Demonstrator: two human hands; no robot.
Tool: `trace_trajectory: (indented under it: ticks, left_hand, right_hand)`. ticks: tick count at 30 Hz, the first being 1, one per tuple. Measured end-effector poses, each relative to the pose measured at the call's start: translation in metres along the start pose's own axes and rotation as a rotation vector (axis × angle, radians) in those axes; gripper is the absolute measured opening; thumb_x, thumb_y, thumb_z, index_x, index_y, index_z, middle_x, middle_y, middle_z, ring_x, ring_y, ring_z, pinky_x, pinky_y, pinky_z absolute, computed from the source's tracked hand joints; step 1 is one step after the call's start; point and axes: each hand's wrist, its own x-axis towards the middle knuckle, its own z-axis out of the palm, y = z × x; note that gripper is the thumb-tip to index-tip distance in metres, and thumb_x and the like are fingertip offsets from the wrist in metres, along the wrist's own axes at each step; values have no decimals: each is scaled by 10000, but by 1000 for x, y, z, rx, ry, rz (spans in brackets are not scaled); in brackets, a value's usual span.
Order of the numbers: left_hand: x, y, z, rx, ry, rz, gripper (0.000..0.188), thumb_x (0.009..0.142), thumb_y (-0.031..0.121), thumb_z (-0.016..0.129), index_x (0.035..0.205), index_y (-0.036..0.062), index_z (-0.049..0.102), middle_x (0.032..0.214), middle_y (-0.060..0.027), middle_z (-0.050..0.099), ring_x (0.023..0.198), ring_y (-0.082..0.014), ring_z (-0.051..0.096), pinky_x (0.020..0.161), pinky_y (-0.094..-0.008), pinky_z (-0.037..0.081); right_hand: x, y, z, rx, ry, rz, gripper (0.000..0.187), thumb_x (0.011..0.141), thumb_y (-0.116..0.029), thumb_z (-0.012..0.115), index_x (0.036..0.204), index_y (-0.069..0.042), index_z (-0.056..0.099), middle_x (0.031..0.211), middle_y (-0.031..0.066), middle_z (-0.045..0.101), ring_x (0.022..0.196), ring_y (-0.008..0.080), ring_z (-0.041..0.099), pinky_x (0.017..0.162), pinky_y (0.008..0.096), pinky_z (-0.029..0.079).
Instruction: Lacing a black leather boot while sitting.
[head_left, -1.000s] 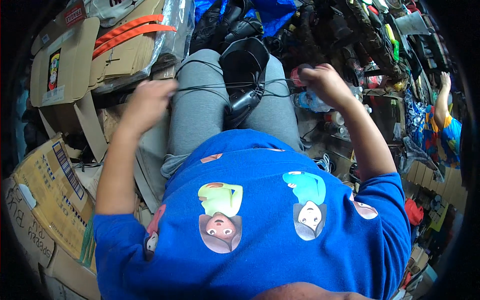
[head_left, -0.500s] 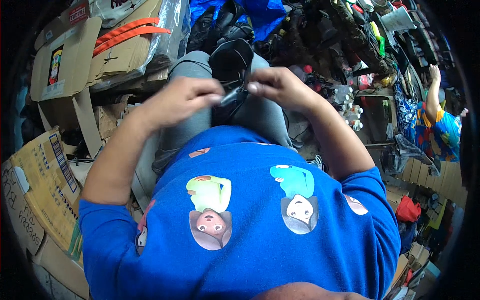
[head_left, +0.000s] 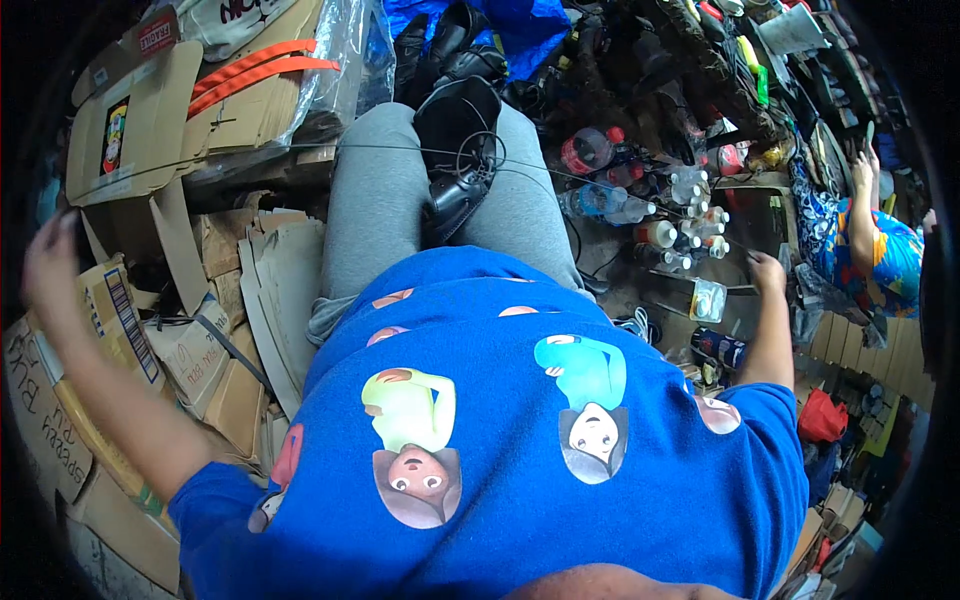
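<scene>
A black shoe [head_left: 458, 205] rests between my thighs, its dark opening toward the far side. Thin dark thread [head_left: 370, 148] passes through or around the shoe, with a loose loop by its side, and stretches out both ways. At the far left, my left hand [head_left: 50, 268] is closed on one end of the thread, slightly blurred. My right hand [head_left: 768, 274], out to the right beyond the bottles, is closed on the other end. Both hands are well apart from the shoe.
Cardboard boxes [head_left: 130, 130] and flattened cardboard [head_left: 285, 285] line the left. Several plastic bottles [head_left: 690, 225] stand right of my knees. More black shoes [head_left: 460, 45] and a blue sheet [head_left: 530, 35] lie ahead. Another person [head_left: 880, 240] is at the far right.
Both hands were close together over the shoe; they have swung far apart, left and right, drawing the thread out. The small greyish thing between them no longer shows.
</scene>
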Motion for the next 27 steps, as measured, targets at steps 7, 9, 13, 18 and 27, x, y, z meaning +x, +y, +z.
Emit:
trace_trajectory:
  ticks: [7, 9, 13, 18, 27]
  left_hand:
    - [-144, 310, 84, -802, -560, 749, 465, 798, 84, 635, 1256, 136, 565, 1204, -155, 592, 1097, -281, 578, 944, -346, 438]
    - [-154, 332, 91, -874, -768, 670, 400, 819, 111, 635, 1216, 95, 586, 1122, -174, 629, 1045, -267, 609, 915, -338, 450]
    - [-148, 325, 102, -873, -887, 509, 177, 847, 158, 631, 964, 27, 643, 853, -127, 649, 794, -176, 605, 740, -315, 464]
    - [-127, 227, 131, -1013, -610, 283, 258, 851, 213, 649, 728, 1, 568, 611, -2, 490, 600, -99, 443, 567, -284, 393]
    - [-129, 163, 140, -689, -187, 216, 276, 905, 174, 570, 1131, 22, 616, 1104, -123, 617, 1007, -220, 587, 879, -312, 446]
  right_hand:
    - [-131, -344, -6, 663, -135, -750, 468, 801, -244, 728, 1234, -129, 596, 1071, 97, 541, 989, 190, 568, 879, 307, 465]
    - [-152, -391, -6, 699, -60, -1007, 376, 802, -248, 726, 1124, -79, 631, 1015, 103, 543, 934, 200, 568, 828, 318, 461]
    - [-163, -417, -10, 748, -240, -889, 241, 850, -227, 677, 951, -19, 612, 876, 78, 575, 836, 170, 562, 751, 297, 445]
    - [-118, -364, -3, 892, -379, -638, 220, 894, -242, 613, 884, -24, 587, 745, 15, 555, 731, 102, 494, 664, 286, 435]
    - [-85, -303, -10, 894, -400, -314, 264, 923, -173, 565, 1167, -96, 632, 942, 21, 622, 788, 117, 523, 688, 256, 441]
